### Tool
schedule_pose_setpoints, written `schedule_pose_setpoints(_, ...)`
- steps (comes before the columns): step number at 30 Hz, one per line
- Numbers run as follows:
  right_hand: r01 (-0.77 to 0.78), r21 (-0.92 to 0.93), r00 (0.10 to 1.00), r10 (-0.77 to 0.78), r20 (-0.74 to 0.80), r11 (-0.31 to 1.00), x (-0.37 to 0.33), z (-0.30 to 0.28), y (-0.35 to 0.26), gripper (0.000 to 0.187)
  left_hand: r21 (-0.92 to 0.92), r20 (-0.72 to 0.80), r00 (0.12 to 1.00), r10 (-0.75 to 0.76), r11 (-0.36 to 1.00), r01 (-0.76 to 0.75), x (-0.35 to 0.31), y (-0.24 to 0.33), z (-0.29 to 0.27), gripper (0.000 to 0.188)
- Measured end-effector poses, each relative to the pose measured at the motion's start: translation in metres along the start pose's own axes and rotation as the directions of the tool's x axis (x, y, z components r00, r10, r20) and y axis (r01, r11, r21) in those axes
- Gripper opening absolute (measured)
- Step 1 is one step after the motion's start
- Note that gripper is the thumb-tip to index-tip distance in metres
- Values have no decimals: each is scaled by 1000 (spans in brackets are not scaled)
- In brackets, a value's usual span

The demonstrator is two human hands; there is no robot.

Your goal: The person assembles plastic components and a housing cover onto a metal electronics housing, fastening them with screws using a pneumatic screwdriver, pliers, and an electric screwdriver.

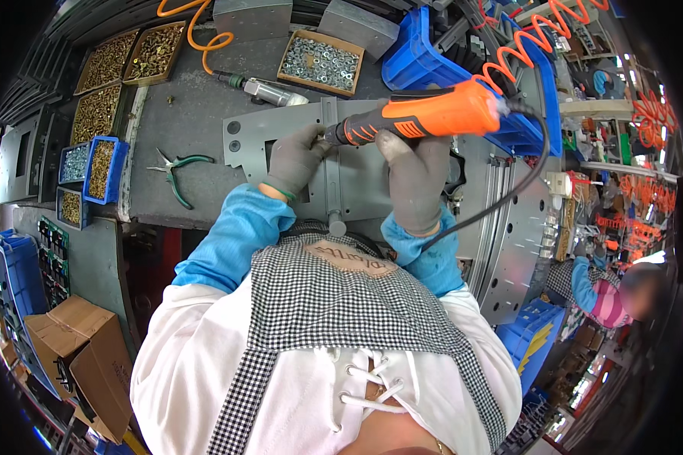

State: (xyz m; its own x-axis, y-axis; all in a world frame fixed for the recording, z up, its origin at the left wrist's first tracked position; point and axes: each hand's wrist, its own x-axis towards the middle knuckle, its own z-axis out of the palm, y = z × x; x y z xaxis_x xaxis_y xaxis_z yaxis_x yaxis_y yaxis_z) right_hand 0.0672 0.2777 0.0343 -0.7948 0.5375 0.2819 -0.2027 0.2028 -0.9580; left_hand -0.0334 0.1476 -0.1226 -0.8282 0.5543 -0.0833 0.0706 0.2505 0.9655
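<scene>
My right hand [419,182], in a grey glove, grips an orange and black electric screwdriver [410,117]. The tool lies nearly level, its nose pointing left and its black cable trailing from the right end. At that nose, the closed fingertips of my gloved left hand [294,161] come together; whatever they pinch is hidden. Beneath both hands is a grey sheet-metal part [364,182] with holes and cutouts. A metal rod or bar [332,182] runs across it toward my apron, with a round end near me.
Green-handled pliers [177,168] lie left on the bench. Beyond are a tray of washers [320,62], an air tool [269,92] on a coiled orange hose, and a blue crate [425,57]. Fastener boxes [102,168] line the left edge. Another person [603,296] is at the far right.
</scene>
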Motion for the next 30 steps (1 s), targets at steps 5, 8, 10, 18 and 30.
schedule_pose_setpoints(5,125,25,981,-119,-151,992,-5,2,-11,29,143,20,998,-62,988,59,2,-4,-16,29)
schedule_pose_setpoints(8,237,235,966,-203,-162,943,5,-5,7,48,304,40,996,-83,950,67,-1,-1,-16,32)
schedule_pose_setpoints(10,264,379,959,-198,-205,887,9,2,12,54,351,69,997,18,935,-41,-5,12,-19,32)
schedule_pose_setpoints(18,246,468,969,-215,-120,848,4,10,14,76,394,61,994,92,912,-109,-10,10,-24,31)
schedule_pose_setpoints(30,104,181,983,-74,-167,978,10,23,7,72,479,14,990,138,869,-128,-14,12,-16,41)
